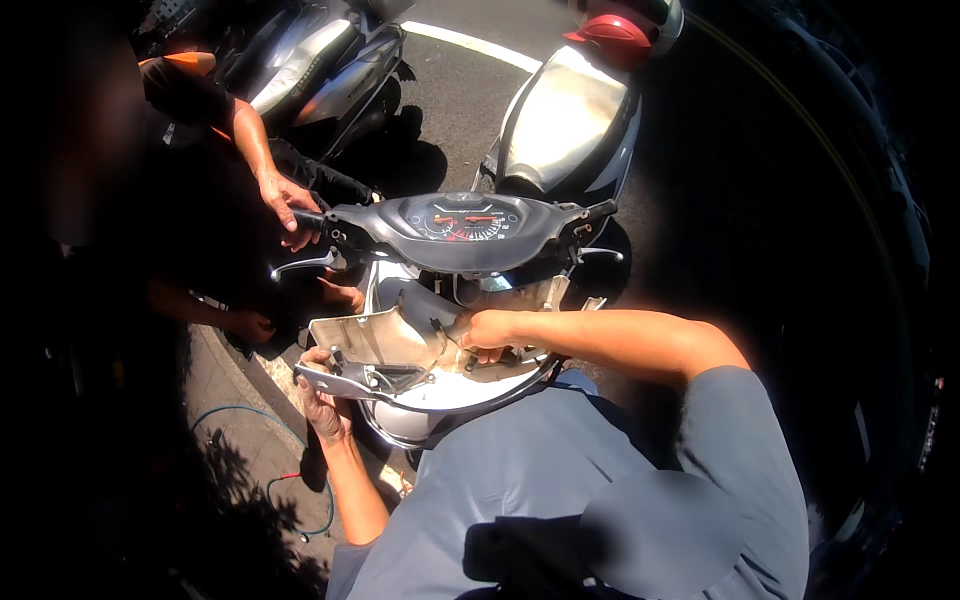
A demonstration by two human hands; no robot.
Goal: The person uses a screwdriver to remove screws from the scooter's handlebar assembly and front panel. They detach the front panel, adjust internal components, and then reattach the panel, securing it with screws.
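Observation:
A pale scooter body panel (365,340), its inner side facing up, lies below the handlebar unit (470,235) with its round gauges. My left hand (325,405) grips the panel's left edge, thumb on top and fingers underneath. Inside the panel's hollow, my right hand (487,332) is closed with its fingers curled downward. Whatever it holds, if anything, is hidden by the fingers. Beside those fingertips a small dark part (472,364) shows against the light plastic. A thin dark cable (438,335) runs nearby.
A co-worker's hand (285,205) rests on the left handlebar grip, above a silver brake lever (305,264). Another scooter (565,115) with a red and white helmet (615,35) stands ahead. More scooters (310,70) are at far left. A blue-green hose (240,408) lies on the pavement.

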